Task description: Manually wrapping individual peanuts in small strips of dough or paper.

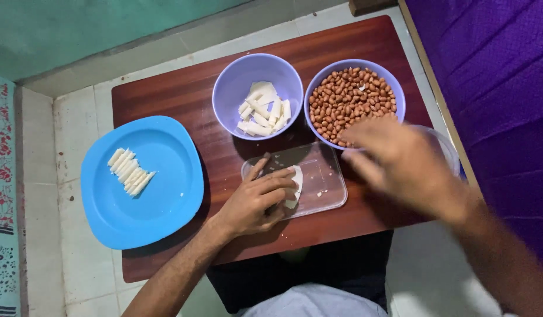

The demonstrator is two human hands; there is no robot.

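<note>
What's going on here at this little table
A person sits at a small wooden table. Their left hand presses a white piece onto a clear plastic board. Their right hand, blurred, hovers by the bowl of peanuts. White strips lie in a purple bowl and on a blue plate.

A flat white piece of coconut [294, 186] is pinned down on a clear plastic lid [321, 176], its pale edge showing beside the fingers. The lid is laid flat on the wooden table, just in front of two lilac bowls, white crumbs scattered across it.
</note>
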